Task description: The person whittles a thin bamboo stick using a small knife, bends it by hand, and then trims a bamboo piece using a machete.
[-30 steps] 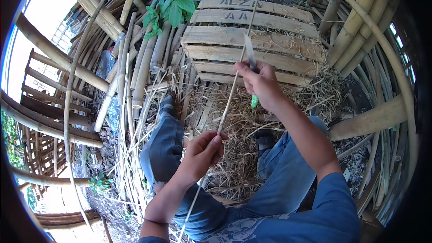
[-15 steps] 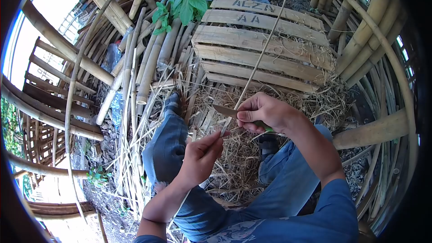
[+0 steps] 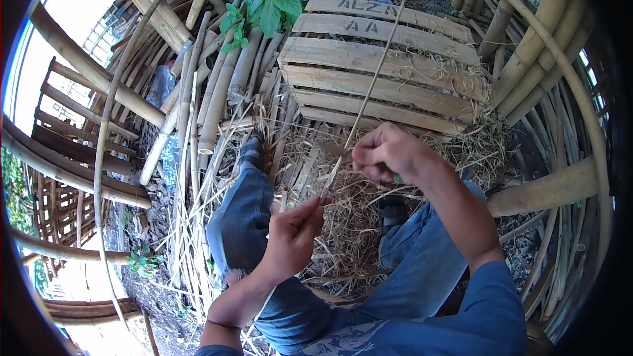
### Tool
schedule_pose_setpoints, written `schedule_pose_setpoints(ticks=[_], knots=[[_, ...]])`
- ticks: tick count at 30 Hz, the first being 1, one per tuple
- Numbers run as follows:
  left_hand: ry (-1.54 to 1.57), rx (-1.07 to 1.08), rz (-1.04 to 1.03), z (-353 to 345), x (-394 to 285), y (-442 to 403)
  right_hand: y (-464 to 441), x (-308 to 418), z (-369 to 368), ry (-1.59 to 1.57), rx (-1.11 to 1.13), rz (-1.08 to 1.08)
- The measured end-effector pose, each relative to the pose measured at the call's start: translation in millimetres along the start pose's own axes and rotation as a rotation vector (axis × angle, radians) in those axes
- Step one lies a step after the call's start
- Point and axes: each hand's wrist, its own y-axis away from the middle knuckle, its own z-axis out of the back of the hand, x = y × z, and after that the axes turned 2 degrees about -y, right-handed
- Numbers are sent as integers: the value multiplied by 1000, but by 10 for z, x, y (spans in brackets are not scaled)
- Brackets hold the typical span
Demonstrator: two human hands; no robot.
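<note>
A long, thin bamboo strip (image 3: 370, 86) slants from my lap up across the wooden crate. My left hand (image 3: 295, 229) pinches it near its lower end, thumb against fingers. My right hand (image 3: 390, 153) is closed around a knife whose handle is mostly hidden in the fist; a bit of green shows under the fingers. The knife blade (image 3: 331, 149), smeared by motion, points left and lies across the strip a little above my left hand. Whether the edge touches the strip I cannot tell.
Bamboo shavings (image 3: 349, 237) cover the ground between my legs. A slatted wooden crate (image 3: 382, 59) stands ahead. Bamboo poles (image 3: 214, 102) and cut strips (image 3: 191, 231) lie at left, near a leafy plant (image 3: 267, 6). A thick bamboo pole (image 3: 547, 188) juts in at right.
My right hand and the knife have moved slightly up along the strip, and the blade is now blurred. The strip's far end has shifted left and down. My left hand keeps its pinch.
</note>
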Motion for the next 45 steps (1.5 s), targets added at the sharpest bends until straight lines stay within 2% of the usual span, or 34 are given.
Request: schedule_pose_setpoints(ticks=[1, 2, 5, 7, 9, 12, 15, 16, 21, 25, 28, 32, 35, 36, 39, 41, 43, 44, 45], knots=[[0, 1, 2, 8, 3, 20, 8, 8, 34, 15, -107, 49], [7, 10, 34, 11, 8, 44, 19, 9, 98, 17, -109, 46], [32, 15, 32, 3, 66, 35, 56, 40, 194, -47, -6, 72], [44, 2, 18, -24, 101, 30, 81, -21, -69, 38, 101, -88], [-77, -41, -75, -31, 107, 40, 66, -25, -125, -9, 129, -101], [-112, -66, -75, -6, 80, 65, 36, 62, 87, -53, -56, -29], [-184, -65, -132, -6, 129, 55, 50, 45, 64, -47, -46, -90], [-181, -65, -139, -23, 125, 35, 44, 0, -21, 3, 33, -121], [-353, -160, -274, -57, 90, 52, -25, -46, 20, -53, 82, -93], [-433, -160, -268, -41, 45, 37, -10, 6, 4, -12, -8, -78], [-410, -190, -295, -54, 72, 37, -22, 21, 191, -17, -135, 64], [-450, -192, -356, -74, 75, 32, 44, 52, 10, -12, -110, -102], [-532, -208, -390, -64, 73, 52, 50, 70, -29, 29, -74, -118], [-566, -217, -406, -60, 79, 71, -2, 28, 106, 6, -147, -15], [-580, -215, -435, -65, 118, 87, -20, 71, 309, -92, -154, 7], [-602, -205, -429, -58, 82, 82, -14, 42, 197, -43, -184, -19], [-641, -193, -403, -40, 84, 86, 28, 45, 102, 24, -37, -48], [-659, -215, -430, -48, 110, 92, 12, 77, 145, -33, -165, -33], [-675, -236, -458, -56, 130, 109, -14, 60, 230, -43, -164, -40]])
